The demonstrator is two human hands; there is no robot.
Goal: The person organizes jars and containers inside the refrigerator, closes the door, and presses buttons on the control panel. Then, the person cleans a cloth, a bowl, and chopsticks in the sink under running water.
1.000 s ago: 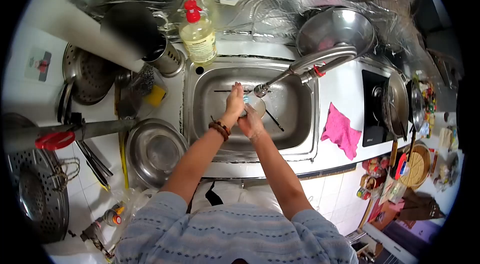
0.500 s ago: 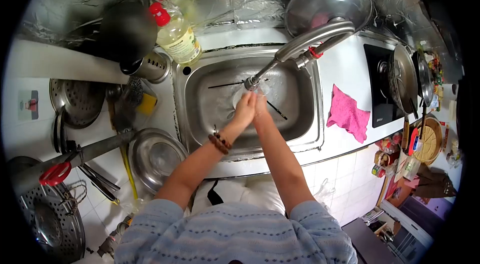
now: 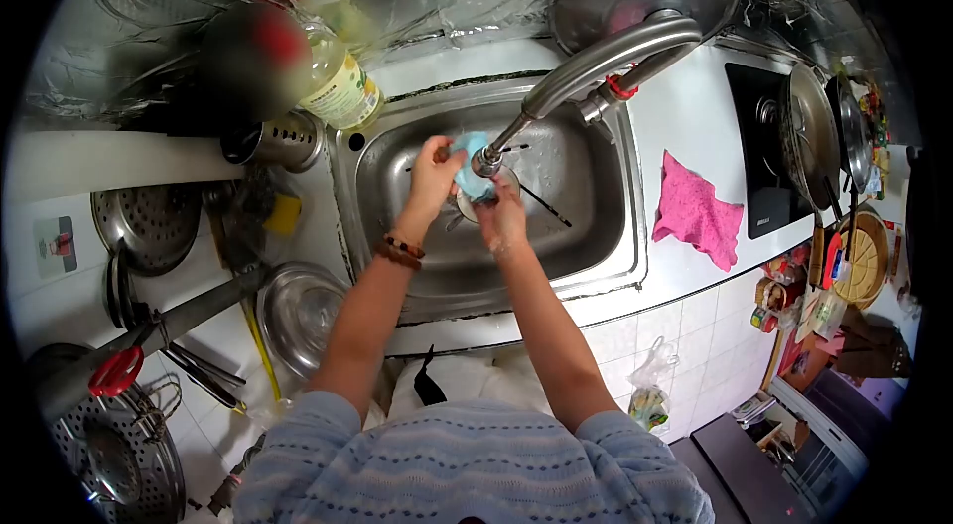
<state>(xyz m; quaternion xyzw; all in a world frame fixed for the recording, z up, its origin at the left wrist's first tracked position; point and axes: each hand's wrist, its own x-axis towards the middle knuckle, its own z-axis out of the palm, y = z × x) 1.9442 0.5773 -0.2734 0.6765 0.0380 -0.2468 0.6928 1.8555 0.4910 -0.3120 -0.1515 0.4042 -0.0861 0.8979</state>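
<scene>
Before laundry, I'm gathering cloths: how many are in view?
2: blue cloth between left hand and right hand, over the sink; pink cloth on the counter right of the sink. Others may be hidden.

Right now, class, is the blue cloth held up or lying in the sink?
Held up: the left hand grips the blue cloth at its left side; the right hand is at its lower end.

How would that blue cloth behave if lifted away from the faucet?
Probably floppy: the blue cloth looks bunched at the left hand. It may be slippery and weighed down if wet, since it is right by the faucet.
</scene>
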